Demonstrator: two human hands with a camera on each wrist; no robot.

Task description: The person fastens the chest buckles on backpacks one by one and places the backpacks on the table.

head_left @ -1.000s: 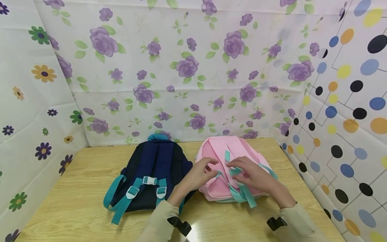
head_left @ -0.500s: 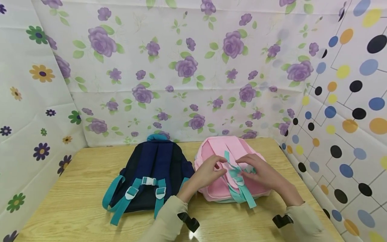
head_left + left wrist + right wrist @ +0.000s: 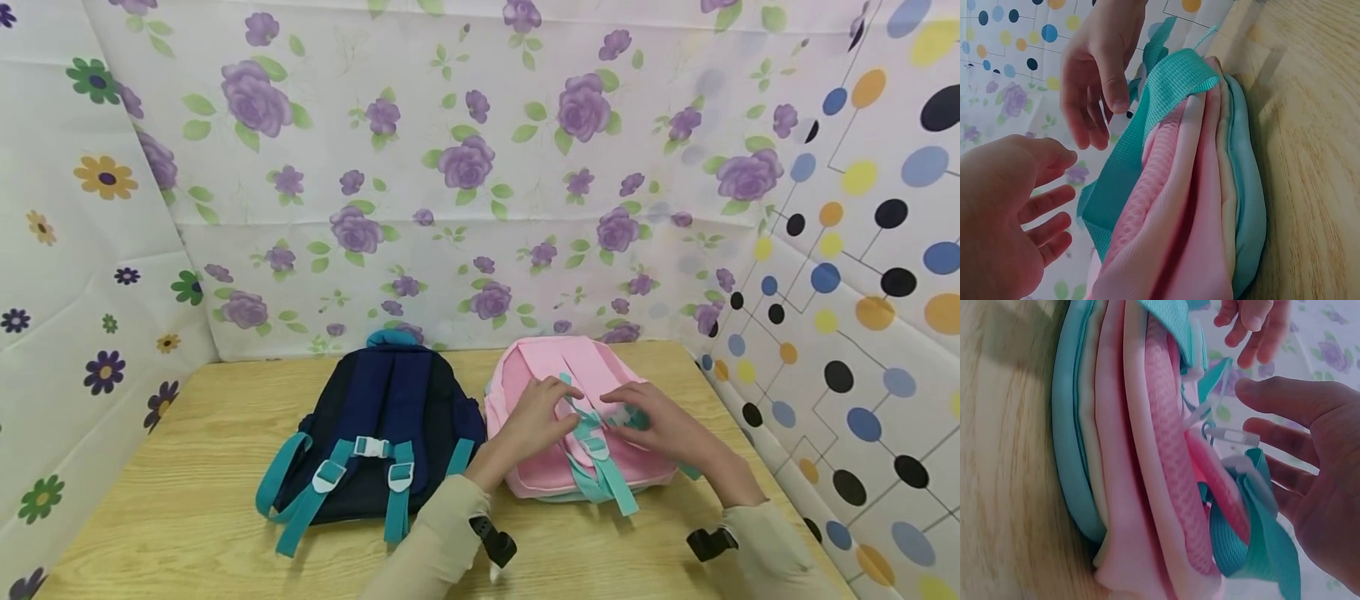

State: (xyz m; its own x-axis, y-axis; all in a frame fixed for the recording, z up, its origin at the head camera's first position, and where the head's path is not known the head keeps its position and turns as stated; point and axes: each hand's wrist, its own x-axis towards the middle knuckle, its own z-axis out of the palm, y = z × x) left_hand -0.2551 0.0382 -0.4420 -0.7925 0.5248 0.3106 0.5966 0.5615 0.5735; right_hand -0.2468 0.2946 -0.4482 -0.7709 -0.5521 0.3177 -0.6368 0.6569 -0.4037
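A pink backpack (image 3: 540,477) lies on the table with its shoulder straps up. Teal webbing (image 3: 617,487) runs loosely over its middle and lower edge. Above its left half hovers my left hand (image 3: 534,423), thumb and fingers spread and bent, holding nothing. Facing it over the right half is my right hand (image 3: 660,427), also relaxed and without anything in its grasp. In the right wrist view, a white buckle piece (image 3: 1235,435) stands up close to the right fingers; whether they touch it I cannot tell. Teal webbing (image 3: 1125,169) arches between the left hand and the bag in the left wrist view.
A navy backpack (image 3: 384,400) with teal straps and white buckles lies just left of the pink one, straps up. Both rest on a wooden table (image 3: 202,467). Patterned cloth walls (image 3: 450,275) close off the back and both sides.
My left hand has shifted right, from the pink backpack's left edge towards its middle. The right hand has drawn slightly right, and the webbing around the middle shows more.
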